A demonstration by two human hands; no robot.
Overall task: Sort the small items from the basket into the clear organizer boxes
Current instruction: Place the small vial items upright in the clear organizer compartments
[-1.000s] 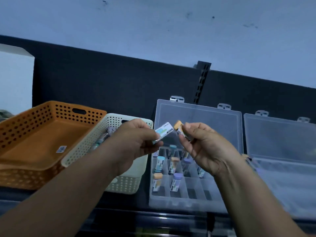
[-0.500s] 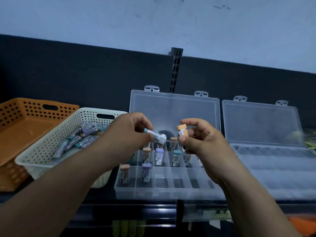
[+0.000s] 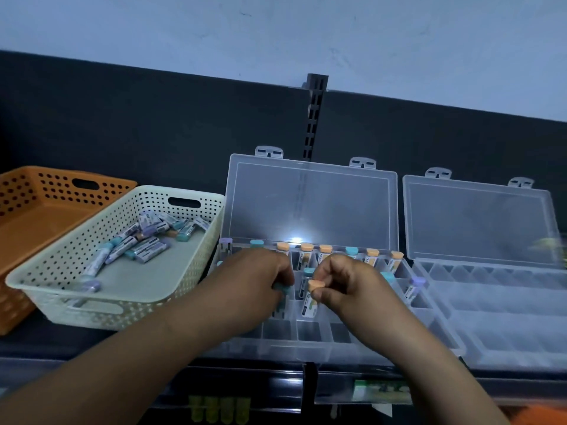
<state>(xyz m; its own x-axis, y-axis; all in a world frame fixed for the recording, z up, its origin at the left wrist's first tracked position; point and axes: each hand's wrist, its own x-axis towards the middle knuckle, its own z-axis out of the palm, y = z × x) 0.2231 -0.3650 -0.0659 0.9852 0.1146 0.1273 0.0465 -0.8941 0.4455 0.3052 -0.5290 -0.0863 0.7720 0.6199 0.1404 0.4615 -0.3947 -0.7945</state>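
Cream perforated plastic basket (image 3: 147, 314) at left holds loose capped vials (image 3: 144, 250). Your left hand (image 3: 254, 286) curls round what looks like a teal-capped vial (image 3: 283, 292). Your right hand (image 3: 346, 286) pinches an orange-capped vial (image 3: 310, 305). Both are over the open clear plastic organizer box (image 3: 306, 335).

Orange-capped tube (image 3: 310, 303) — down into organizer (image 3: 277, 348)
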